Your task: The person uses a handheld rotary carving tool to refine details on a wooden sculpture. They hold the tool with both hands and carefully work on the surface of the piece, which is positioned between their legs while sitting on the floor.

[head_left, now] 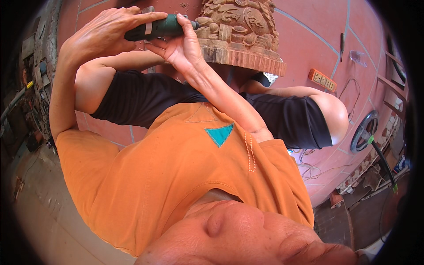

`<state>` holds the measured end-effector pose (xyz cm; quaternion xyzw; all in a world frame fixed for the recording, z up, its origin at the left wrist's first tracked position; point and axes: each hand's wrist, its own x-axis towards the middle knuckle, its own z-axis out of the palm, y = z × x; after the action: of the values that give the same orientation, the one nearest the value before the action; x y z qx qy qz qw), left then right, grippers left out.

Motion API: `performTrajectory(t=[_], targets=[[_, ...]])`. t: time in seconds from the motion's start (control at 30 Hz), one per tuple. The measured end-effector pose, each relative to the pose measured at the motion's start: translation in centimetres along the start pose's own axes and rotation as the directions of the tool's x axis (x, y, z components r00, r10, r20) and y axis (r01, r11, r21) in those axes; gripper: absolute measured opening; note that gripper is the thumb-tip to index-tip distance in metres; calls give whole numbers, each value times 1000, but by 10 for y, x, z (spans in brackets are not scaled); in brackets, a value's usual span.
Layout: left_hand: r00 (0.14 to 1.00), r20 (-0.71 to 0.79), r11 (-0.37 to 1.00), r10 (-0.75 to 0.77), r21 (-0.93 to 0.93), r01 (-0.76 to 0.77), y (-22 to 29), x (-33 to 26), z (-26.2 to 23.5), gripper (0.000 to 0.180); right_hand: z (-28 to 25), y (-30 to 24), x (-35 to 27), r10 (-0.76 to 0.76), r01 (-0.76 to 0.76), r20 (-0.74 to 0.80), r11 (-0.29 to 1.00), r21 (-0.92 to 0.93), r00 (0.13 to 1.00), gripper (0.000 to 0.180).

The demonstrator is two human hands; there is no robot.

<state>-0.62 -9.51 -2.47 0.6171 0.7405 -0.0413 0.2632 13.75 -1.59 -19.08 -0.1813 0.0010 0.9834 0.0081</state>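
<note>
Plainly, left hand (108, 31) rear, right hand (184, 52) front, each grip pinching green power tool (161, 27) beside carved wood (240, 28).

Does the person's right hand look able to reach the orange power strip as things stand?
Probably not without letting go: the right hand is on the green power tool, and the orange power strip lies rightward, past the carved wood.
</note>
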Motion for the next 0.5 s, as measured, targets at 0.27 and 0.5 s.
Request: performTrajectory(t=[0.27, 0.5], targets=[[1000, 10, 1000, 1, -12, 0, -6, 6, 0, 88, -1, -2, 3, 3, -3, -4, 1000, -9, 1000, 55], [1000, 9, 999, 14, -49, -14, -8, 9, -1, 91, 1, -4, 2, -9, 10, -54, 1000, 22, 998, 52]])
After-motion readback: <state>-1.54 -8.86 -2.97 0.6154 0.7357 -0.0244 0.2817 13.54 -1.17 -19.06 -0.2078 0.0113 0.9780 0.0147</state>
